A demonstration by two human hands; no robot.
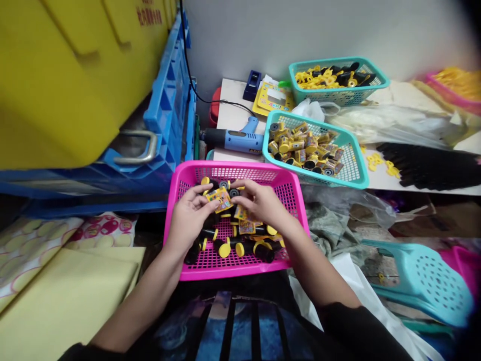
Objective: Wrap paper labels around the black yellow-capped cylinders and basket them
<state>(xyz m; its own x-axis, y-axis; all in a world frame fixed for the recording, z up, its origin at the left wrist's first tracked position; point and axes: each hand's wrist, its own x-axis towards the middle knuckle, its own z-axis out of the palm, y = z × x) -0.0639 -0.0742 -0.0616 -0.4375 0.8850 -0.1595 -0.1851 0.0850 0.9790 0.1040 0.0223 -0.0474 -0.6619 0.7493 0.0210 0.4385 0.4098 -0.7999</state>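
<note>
Pink basket [233, 273]: loose black-and-yellow pieces [224, 250]. Near turquoise basket [352, 158]: labelled cylinders [296, 146]. Far turquoise basket [334, 97]: yellow and black parts [325, 78]. Right hand [266, 204]: thumb and forefinger narrowly parted at a ring-ended black piece [233, 192] (grip cannot be told). Left hand [188, 216]: pinching a yellow printed label [221, 199] over the pink basket, face up, aslant, long axis unclear.
</note>
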